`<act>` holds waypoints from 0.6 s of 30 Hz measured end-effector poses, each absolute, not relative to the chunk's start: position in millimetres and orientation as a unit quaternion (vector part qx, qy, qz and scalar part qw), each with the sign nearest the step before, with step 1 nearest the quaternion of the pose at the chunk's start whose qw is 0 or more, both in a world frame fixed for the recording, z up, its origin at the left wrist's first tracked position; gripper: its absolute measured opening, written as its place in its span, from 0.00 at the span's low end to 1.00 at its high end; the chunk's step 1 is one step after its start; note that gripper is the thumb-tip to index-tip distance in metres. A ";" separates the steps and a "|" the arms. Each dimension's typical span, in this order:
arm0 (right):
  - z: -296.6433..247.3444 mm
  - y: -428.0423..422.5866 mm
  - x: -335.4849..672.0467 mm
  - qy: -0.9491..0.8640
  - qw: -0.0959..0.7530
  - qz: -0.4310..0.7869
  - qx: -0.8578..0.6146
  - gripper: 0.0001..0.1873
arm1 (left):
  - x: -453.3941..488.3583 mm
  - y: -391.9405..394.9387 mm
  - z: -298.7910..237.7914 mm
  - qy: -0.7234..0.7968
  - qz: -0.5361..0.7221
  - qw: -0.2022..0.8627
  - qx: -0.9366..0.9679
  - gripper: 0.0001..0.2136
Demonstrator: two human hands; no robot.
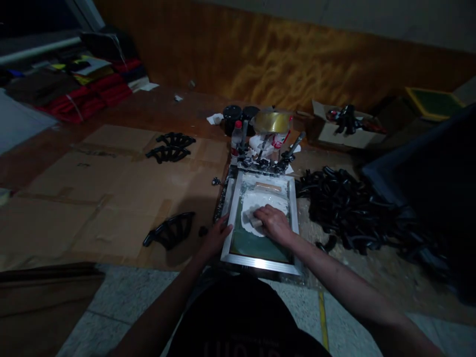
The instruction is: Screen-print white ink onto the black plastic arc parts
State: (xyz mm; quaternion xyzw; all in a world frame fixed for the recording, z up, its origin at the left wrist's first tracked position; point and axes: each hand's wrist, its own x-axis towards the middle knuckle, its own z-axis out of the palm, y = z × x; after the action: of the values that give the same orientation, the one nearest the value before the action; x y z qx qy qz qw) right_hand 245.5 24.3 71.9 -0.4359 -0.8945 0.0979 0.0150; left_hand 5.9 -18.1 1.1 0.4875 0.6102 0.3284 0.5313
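Note:
A screen printing frame (263, 263) with a silver metal rim and green mesh lies in front of me. White ink (267, 200) covers the upper part of the mesh. My right hand (274, 223) is closed on a small pale squeegee (254, 221), which stands in the ink; the fingers partly cover it. At the frame's left rim, my left hand (216, 235) grips the edge, thumb on top. A flat wooden-edged strip (268, 187) rests at the far end of the mesh. Behind it, black hinge clamps (263, 162) hold the frame.
Black curved pieces lie in a large pile (334, 203) on the right. Similar pieces stand in rows (174, 230) on cardboard (122, 198) at left. Behind the clamps are a red-capped bottle (237, 136), dark jars (232, 115) and a tape roll (272, 121). An open box (345, 135) stands at back right.

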 end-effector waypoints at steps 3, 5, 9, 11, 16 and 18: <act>58.8 8.9 248.2 -0.913 0.027 0.094 -0.395 0.17 | 7.8 -18.9 2.7 0.609 0.337 0.529 0.486 0.29; 58.4 7.3 251.1 -0.915 0.028 0.115 -0.387 0.17 | 8.1 -19.5 6.6 0.612 0.338 0.539 0.470 0.30; 79.8 44.9 243.3 -0.875 0.073 0.130 -0.460 0.21 | 3.4 -19.9 22.3 0.612 0.309 0.554 0.472 0.33; 95.3 75.3 243.9 -0.845 0.106 0.118 -0.510 0.28 | -0.5 -19.1 34.8 0.606 0.313 0.545 0.488 0.35; 115.3 127.7 320.5 -0.750 0.254 0.104 -0.602 0.23 | -1.9 -7.7 83.4 0.591 0.395 0.500 0.494 0.25; 105.7 128.3 361.3 -0.670 0.309 0.106 -0.667 0.20 | 3.2 3.9 108.9 0.575 0.429 0.495 0.491 0.24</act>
State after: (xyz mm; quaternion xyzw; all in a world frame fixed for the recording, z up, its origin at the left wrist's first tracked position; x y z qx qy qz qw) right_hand 361.3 128.3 105.7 -0.6665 -0.6702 0.1059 0.3089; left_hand 3.2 3.9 108.9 0.4908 0.5746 0.4295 0.4946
